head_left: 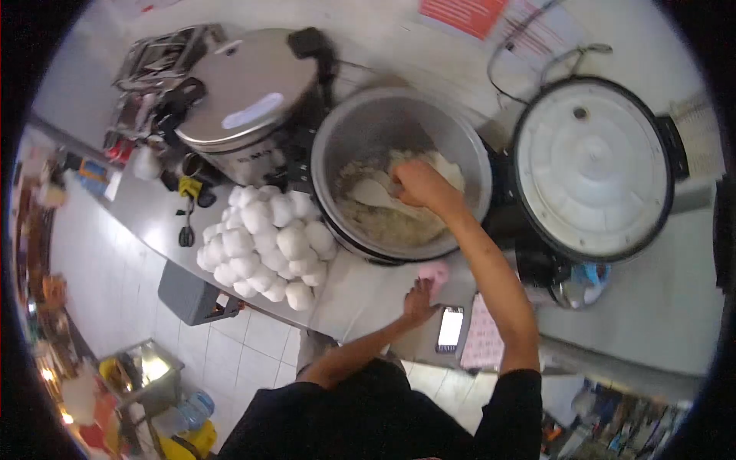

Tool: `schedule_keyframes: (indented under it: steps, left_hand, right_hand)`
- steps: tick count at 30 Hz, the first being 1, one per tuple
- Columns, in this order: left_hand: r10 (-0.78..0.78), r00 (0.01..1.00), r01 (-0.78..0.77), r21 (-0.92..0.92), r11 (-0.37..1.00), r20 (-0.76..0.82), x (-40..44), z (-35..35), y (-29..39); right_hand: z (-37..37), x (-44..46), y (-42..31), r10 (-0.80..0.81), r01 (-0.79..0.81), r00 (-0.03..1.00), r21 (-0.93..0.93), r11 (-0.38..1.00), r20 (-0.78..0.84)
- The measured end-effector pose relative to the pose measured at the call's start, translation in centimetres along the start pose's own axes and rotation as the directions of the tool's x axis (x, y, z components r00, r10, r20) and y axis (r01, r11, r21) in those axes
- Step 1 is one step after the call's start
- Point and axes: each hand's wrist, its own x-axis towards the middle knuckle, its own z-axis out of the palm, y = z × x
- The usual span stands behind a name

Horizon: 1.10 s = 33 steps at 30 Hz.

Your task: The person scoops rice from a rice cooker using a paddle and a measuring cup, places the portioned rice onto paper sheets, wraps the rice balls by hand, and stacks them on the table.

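Pot [368, 123]: is showing grey inside
Spoon [372, 193]: is looking white
Cloth [435, 274]: is looking pink
Balls [257, 241]: are looking white
Sleeve [512, 406]: is looking black

From my remote feed I can read no word with certainty. Lettering stands on the front of the lidded steel cooker [247, 92], too blurred for me to spell out. The pale label [253, 111] on its lid, the red sheet [464, 14], the white sheet [540, 38] beside it and the phone [451, 329] screen also give me nothing legible.
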Motion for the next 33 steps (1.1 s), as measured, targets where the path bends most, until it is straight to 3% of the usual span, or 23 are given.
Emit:
schedule_keyframes:
  steps: [2, 3, 6, 8, 9, 10, 12, 13, 14, 15, 16, 18, 19, 21, 24, 25, 27, 30, 32, 33]
  left_hand:
    - [-0.063, 0.994, 0.075, -0.139, 0.987, 0.094, 2.8, 4.0, -1.4]
    - [-0.042, 0.998, 0.052, -0.331, 0.942, 0.036, 3.5, 6.3, -2.3]
    - [-0.068, 0.995, 0.015, -0.548, 0.837, -0.076, 0.8, 2.1, -1.7]
    - [-0.043, 0.998, 0.057, -0.516, 0.854, 0.038, -1.7, -1.2, -1.6]
    - [0.054, 0.992, 0.005, -0.479, 0.878, 0.11, -2.9, -2.7, -2.4]
    - [0.148, 0.97, -0.047, -0.45, 0.892, 0.192, -4.7, -4.2, -3.5]
    - [0.184, 0.947, -0.03, -0.497, 0.867, 0.265, -9.0, -9.9, -4.8]
    - [0.201, 0.976, -0.106, -0.617, 0.779, 0.087, -11.3, -10.7, -6.3]
    - [0.124, 0.982, -0.189, -0.822, 0.537, -0.144, -13.6, -11.5, -7.2]
    - [-0.034, 0.997, -0.038, -0.87, 0.492, -0.063, -15.9, -11.0, -9.6]
    - [-0.182, 0.983, 0.108, -0.899, 0.425, 0.032, -17.2, -10.3, -11.1]
    - [-0.479, 0.877, 0.25, -0.894, 0.373, 0.045, -16.8, -21.1, -7.2]
    - [-0.517, 0.856, 0.106, -0.981, 0.161, 0.008, -15.5, -19.2, -8.7]
    - [-0.539, 0.84, -0.079, -0.997, -0.007, -0.063, -12.9, -18.0, -10.5]
    - [-0.572, 0.814, -0.056, -0.994, 0.094, -0.1, -7.6, -24.7, -8.1]
    - [-0.597, 0.795, -0.062, -0.993, 0.096, -0.107, -6.7, -26.8, -6.9]
    - [-0.64, 0.752, -0.194, -0.981, 0.01, -0.156, -5.6, -28.4, -6.0]
    - [-0.644, 0.755, -0.117, -0.991, 0.059, -0.127, -4.7, -28.5, -5.9]
    - [-0.63, 0.765, -0.16, -0.987, 0.012, -0.132, -4.5, -28.0, -6.2]
    - [-0.625, 0.768, -0.186, -0.982, -0.011, -0.138, -4.2, -27.9, -6.2]
  right_hand:
    - [0.0, 1.6, -0.4, -0.032, 0.041, 0.99, -0.059, 0.997, 0.139]
    - [0.0, 2.0, -0.5, -0.032, 0.052, 0.977, -0.093, 0.994, 0.212]
    - [2.8, 4.2, -1.2, -0.022, 0.102, 0.937, -0.214, 0.971, 0.349]
    - [5.2, 4.3, -1.8, -0.1, 0.186, 0.944, -0.254, 0.949, 0.315]
    - [6.0, 4.9, -1.7, -0.134, 0.221, 0.946, -0.284, 0.933, 0.296]
    - [7.0, 5.9, -1.7, -0.129, 0.267, 0.917, -0.342, 0.901, 0.377]
    - [8.7, 7.5, -1.6, -0.094, 0.377, 0.833, -0.434, 0.819, 0.546]
    - [7.9, 7.2, -1.6, -0.079, 0.344, 0.852, -0.441, 0.829, 0.517]
    - [6.4, 6.7, -2.2, -0.062, 0.314, 0.868, -0.448, 0.837, 0.492]
    - [5.0, 6.3, -2.6, -0.044, 0.282, 0.883, -0.455, 0.844, 0.467]
    - [3.6, 5.8, -2.2, 0.01, 0.153, 0.933, -0.419, 0.895, 0.36]
    - [1.2, 5.7, -0.4, 0.118, -0.055, 0.981, -0.358, 0.932, 0.156]
    - [0.1, 6.2, 0.8, 0.164, -0.137, 0.985, -0.34, 0.93, 0.053]
    - [0.1, 6.4, 4.4, 0.034, -0.084, 0.993, -0.48, 0.873, -0.113]
    - [3.2, 7.7, 7.6, 0.077, 0.002, 0.987, -0.497, 0.868, 0.139]
    - [9.7, 8.6, 12.9, 0.074, -0.045, 0.996, -0.417, 0.908, 0.052]
    - [6.0, 5.5, 3.9, 0.143, -0.127, 0.986, -0.164, 0.978, 0.089]
    - [7.0, 1.5, 1.9, 0.038, -0.024, 0.979, -0.069, 0.997, 0.202]
    - [6.9, -1.1, -0.2, -0.058, 0.067, 0.974, -0.035, 0.997, 0.219]
    - [5.0, -0.8, -0.6, -0.032, 0.053, 0.963, -0.074, 0.996, 0.266]
